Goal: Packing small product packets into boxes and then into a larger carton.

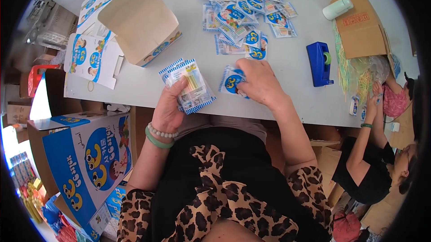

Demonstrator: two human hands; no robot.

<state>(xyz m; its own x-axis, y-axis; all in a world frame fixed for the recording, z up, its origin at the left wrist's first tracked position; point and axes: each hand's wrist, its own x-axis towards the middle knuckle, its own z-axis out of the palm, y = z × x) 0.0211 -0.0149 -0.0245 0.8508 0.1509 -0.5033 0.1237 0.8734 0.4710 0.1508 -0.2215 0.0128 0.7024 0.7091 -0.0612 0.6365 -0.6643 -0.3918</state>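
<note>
My left hand (167,106) grips a small stack of blue-and-white plastic packets (194,86), thumb on top, over the table's near edge. Thin coloured sticks show through the top packet's window. To its right, my right hand (264,84) pinches a single packet (228,79) at its right side; the fingers hide part of it. That packet is at the tabletop, though I cannot tell whether it is lifted. Beyond my right hand lies a loose pile of similar packets (235,15). An open paperboard box (139,26), its flap raised, stands beyond my left hand.
Flattened printed boxes (87,60) lie at the table's left. On the right are a blue tape dispenser (318,65), a white bottle (337,8) and a cardboard box (364,31) with coloured sticks. A large carton (85,161) stands lower left. A co-worker (366,165) sits at right.
</note>
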